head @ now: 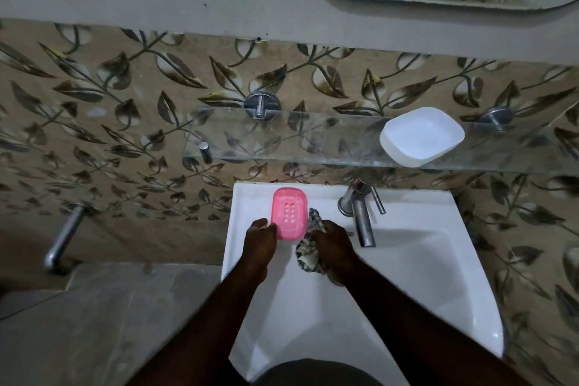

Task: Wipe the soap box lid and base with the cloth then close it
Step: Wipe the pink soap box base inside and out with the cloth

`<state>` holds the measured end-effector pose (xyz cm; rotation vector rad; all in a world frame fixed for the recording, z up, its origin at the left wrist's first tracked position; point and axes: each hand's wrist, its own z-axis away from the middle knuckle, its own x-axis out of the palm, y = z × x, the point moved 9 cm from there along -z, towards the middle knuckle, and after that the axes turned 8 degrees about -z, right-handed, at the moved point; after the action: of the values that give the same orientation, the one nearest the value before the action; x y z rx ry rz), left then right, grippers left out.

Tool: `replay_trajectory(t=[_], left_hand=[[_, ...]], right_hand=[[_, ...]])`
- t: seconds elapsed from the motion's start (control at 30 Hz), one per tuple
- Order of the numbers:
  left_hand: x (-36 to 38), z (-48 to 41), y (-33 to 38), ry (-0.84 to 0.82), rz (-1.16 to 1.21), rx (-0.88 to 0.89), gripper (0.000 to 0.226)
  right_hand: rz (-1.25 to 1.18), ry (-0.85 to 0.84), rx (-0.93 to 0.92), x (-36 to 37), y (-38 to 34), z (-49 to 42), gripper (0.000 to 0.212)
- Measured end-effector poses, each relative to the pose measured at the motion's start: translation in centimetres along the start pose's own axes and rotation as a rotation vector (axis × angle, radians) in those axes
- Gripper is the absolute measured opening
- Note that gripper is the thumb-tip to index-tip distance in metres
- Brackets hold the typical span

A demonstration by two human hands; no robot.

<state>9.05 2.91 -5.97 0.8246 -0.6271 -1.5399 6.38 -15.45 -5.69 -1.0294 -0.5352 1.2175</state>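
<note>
I see the pink plastic soap box base (289, 218), w/ slots in its middle, lying open side up on the back-left ledge of the white ceramic sink (407, 276). Its far end sits near the sink's back edge and its left side is close to the sink's left edge, so little spare room there. The left hand (260, 236) has its fingers curled on the base's near-left corner, pinching it. The right hand (335, 243) is clamped round a bunched, dark-and-light patterned cloth (305, 255). One end of the cloth pokes up past the fingers and touches the base's right side.

Just right of the cloth stands the chrome tap (360, 216), its spout reaching over the bowl. The gap btwn base and tap is narrow and the right hand + cloth fill most of it. The bowl nearer me is open and wide.

The white plastic soap box lid (421, 136) rests hollow side up on the clear glass shelf (282, 147) above the sink, toward its right end. Its near corner slightly overhangs the shelf's front edge, well apart from the base.
</note>
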Motion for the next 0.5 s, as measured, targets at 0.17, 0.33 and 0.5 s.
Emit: replay_trajectory(t=[0.17, 0.33, 0.5], left_hand=[[-0.4, -0.1, 1.0, 0.042, 0.016, 0.074, 0.029], [-0.7, 1.1, 1.5, -0.003, 0.093, 0.135, 0.019], [-0.6, 3.3, 1.8, -0.175, 0.179, 0.169, 0.034]], right_hand=[[-0.031, -0.129, 0.007, 1.2, -0.5, 0.9, 0.012], [-0.213, -0.190, 0.018, 0.8, -1.2, 3.3, 0.009], [-0.339, -0.241, 0.048, 0.0, -2.6, 5.7, 0.018]])
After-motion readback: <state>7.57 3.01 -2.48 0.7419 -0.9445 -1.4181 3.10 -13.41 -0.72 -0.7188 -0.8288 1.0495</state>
